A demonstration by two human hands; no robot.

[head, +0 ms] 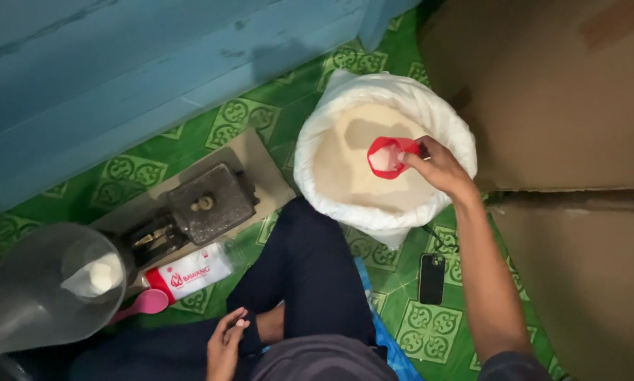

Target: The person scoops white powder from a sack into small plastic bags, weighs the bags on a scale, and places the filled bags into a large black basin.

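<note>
The right hand point(437, 168) pinches a small red plastic scoop point(387, 156), already holding pale grain, inside the open white sack point(317, 134); the left hand point(225, 342), loosely curled and empty, rests well apart from the sack.

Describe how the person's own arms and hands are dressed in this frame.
Both hands are bare: no gloves, rings or watch show. The right hand leads to an arm uncovered up to a short dark grey sleeve at the frame's bottom edge. The left hand shows only to the wrist, so any sleeve there cannot be seen.
</note>
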